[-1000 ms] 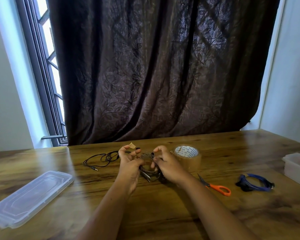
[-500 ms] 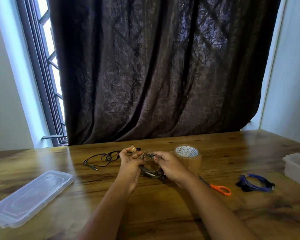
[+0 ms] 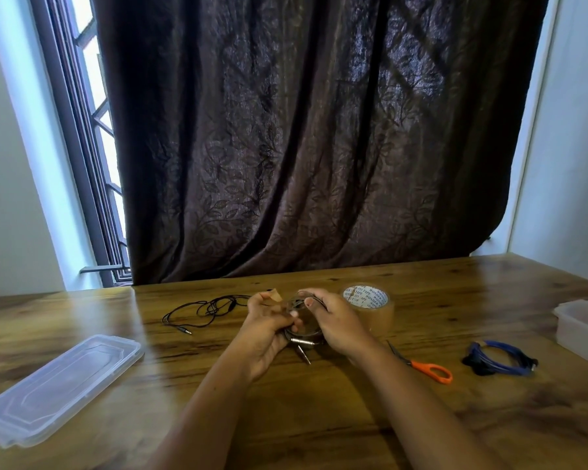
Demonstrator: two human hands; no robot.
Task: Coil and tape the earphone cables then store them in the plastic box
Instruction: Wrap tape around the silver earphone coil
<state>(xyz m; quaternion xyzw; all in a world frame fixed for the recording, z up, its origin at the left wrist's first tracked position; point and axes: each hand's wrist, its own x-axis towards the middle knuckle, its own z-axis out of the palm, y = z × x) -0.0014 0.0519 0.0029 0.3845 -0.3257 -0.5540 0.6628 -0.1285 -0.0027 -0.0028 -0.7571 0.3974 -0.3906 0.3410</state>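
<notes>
Both hands are working over the middle of the table (image 3: pixel 319 418), pinching one coiled earphone cable (image 3: pixel 302 329) between them so the loops cannot spring apart. The left hand (image 3: pixel 269 327) is clenching the coil's near side, with a small piece of tape (image 3: pixel 275 295) sticking up from its fingertips, probably kept ready for wrapping. The right hand (image 3: pixel 333 322) is gripping the coil's far side, steadying it; a metal plug (image 3: pixel 302 351) is dangling below. The tape roll (image 3: pixel 370 308) is standing just beside the right hand, the scissors (image 3: pixel 425 366) nearby. A loose black earphone (image 3: pixel 204 310) is waiting uncoiled. A blue coiled cable (image 3: pixel 496 359) is lying near the plastic box (image 3: pixel 581 325), whose lid (image 3: pixel 58 388) is lying well apart.
</notes>
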